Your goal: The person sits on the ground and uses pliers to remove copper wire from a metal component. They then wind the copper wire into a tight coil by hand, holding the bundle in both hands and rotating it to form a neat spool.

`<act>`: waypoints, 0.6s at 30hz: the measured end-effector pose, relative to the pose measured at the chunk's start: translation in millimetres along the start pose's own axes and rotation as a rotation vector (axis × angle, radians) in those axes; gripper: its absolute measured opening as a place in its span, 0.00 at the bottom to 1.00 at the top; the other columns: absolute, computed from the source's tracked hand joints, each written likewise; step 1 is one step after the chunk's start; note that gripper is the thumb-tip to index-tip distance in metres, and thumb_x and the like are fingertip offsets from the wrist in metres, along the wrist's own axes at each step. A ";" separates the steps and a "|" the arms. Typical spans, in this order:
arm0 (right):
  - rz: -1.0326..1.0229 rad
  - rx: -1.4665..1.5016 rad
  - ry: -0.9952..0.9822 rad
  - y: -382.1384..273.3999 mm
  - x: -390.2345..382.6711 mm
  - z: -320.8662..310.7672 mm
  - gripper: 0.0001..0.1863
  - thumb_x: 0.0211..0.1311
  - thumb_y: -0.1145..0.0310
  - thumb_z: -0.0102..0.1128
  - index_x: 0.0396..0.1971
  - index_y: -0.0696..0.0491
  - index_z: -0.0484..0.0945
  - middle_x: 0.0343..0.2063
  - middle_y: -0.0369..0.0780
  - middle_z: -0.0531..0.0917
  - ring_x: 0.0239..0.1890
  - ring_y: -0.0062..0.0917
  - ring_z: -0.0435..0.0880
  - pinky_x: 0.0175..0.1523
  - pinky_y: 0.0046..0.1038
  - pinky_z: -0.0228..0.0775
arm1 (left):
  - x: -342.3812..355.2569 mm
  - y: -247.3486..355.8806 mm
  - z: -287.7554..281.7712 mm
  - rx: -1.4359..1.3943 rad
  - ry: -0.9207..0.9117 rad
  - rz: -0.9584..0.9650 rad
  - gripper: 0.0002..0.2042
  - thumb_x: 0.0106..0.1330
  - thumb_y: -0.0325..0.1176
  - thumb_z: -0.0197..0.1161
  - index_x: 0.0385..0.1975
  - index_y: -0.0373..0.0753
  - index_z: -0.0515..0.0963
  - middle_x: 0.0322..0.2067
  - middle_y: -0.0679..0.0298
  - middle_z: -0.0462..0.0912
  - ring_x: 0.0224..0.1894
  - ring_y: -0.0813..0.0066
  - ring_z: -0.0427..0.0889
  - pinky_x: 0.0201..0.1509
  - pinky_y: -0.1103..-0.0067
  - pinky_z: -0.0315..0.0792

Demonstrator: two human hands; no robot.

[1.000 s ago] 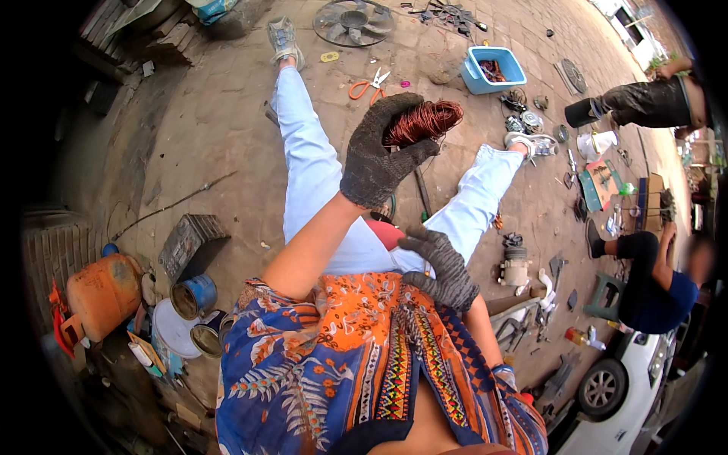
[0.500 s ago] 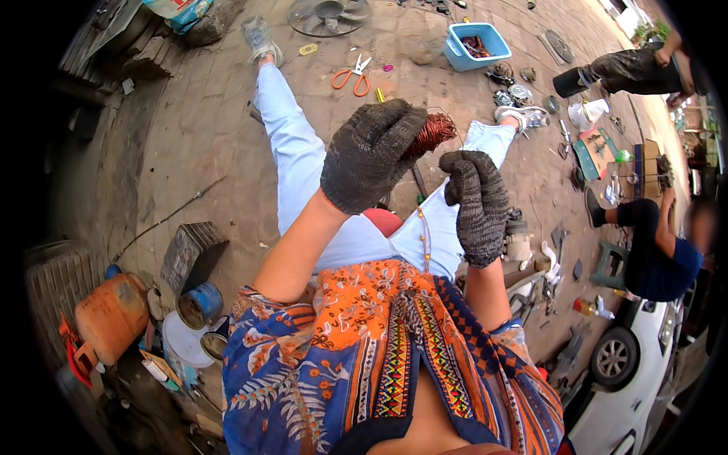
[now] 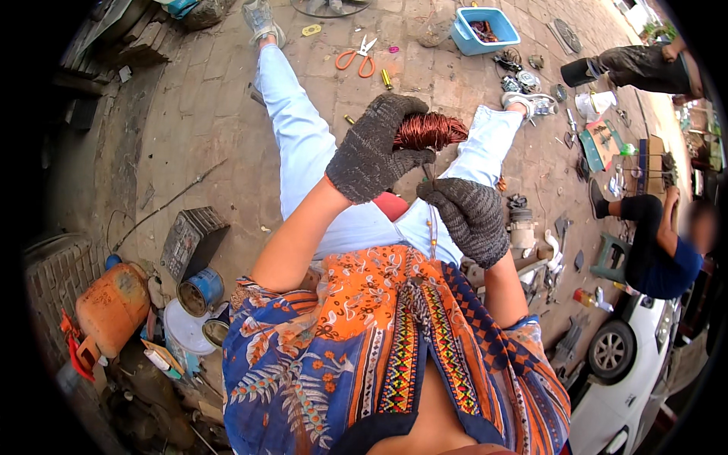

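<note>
My left hand point(image 3: 371, 152), in a dark knit glove, is closed around a bundle of thin reddish copper wire point(image 3: 428, 130), whose loose end sticks out to the right. Just below it, my right hand point(image 3: 466, 220), also gloved, has its fingers pinched on a thin wire strand hanging from the bundle. Both hands are above my spread legs in pale jeans, with a red seat point(image 3: 390, 205) showing between them. Orange-handled scissors point(image 3: 356, 62) lie on the paving beyond, near a small yellow cylinder point(image 3: 386, 79).
A blue tub point(image 3: 484, 30) stands beyond. Metal parts, a green stool point(image 3: 607, 254) and two other people point(image 3: 660, 273) are at right, with a white car point(image 3: 629, 379). An orange gas cylinder point(image 3: 112, 307), cans point(image 3: 199, 292) and a dark battery point(image 3: 189, 243) are at left.
My right hand first rose from my lap to the bundle, then dropped slightly with the strand in its fingers. My left hand keeps the bundle, now lying more level.
</note>
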State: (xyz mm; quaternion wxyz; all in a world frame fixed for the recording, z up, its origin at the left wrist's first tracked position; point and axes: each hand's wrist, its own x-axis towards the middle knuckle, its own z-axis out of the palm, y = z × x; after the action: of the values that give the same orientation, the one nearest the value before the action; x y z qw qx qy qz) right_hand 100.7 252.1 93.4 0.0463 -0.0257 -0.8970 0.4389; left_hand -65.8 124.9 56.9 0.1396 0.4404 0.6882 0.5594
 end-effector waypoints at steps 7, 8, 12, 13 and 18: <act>0.206 0.411 -0.024 14.4 -2.3 1.3 0.10 0.67 0.71 0.51 0.42 0.58 0.78 0.35 0.39 0.82 0.34 0.24 0.80 0.41 0.25 0.72 | 12.1 0.6 -9.2 -0.595 -0.319 -0.342 0.29 0.50 0.26 0.71 0.54 0.33 0.69 0.45 0.61 0.79 0.44 0.75 0.79 0.47 0.77 0.76; 0.281 0.464 -0.079 16.2 -3.1 -2.5 0.10 0.67 0.71 0.51 0.43 0.58 0.78 0.37 0.40 0.84 0.38 0.26 0.82 0.45 0.28 0.74 | 13.2 0.7 -12.2 -0.690 -0.369 -0.388 0.29 0.50 0.25 0.70 0.54 0.33 0.69 0.44 0.61 0.79 0.43 0.75 0.79 0.46 0.77 0.76; 0.330 0.530 -0.074 25.9 -7.9 0.3 0.12 0.68 0.69 0.51 0.45 0.59 0.77 0.37 0.40 0.84 0.42 0.24 0.81 0.49 0.25 0.72 | 9.8 2.8 -14.8 -0.785 -0.466 -0.468 0.29 0.52 0.27 0.69 0.56 0.33 0.69 0.44 0.60 0.80 0.40 0.76 0.80 0.40 0.78 0.78; 0.368 0.525 -0.077 27.2 -8.5 -0.6 0.13 0.68 0.69 0.51 0.46 0.59 0.77 0.37 0.40 0.84 0.43 0.24 0.81 0.49 0.25 0.72 | 10.5 2.6 -14.4 -0.762 -0.499 -0.469 0.28 0.52 0.29 0.69 0.56 0.33 0.69 0.44 0.60 0.80 0.39 0.76 0.80 0.40 0.78 0.78; 0.336 0.144 -0.009 82.1 -11.5 -18.8 0.13 0.64 0.68 0.55 0.44 0.59 0.78 0.33 0.42 0.83 0.36 0.25 0.80 0.45 0.27 0.71 | 16.2 8.5 -11.4 -0.566 -0.581 -0.403 0.26 0.55 0.35 0.69 0.53 0.36 0.71 0.45 0.59 0.79 0.42 0.72 0.80 0.45 0.75 0.77</act>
State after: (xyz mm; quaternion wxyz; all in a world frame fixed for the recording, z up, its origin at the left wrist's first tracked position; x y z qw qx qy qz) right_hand 114.6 316.2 39.4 -0.0299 -0.1701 -0.8464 0.5037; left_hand -79.1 129.8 73.1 0.5481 0.3806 0.5125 0.5404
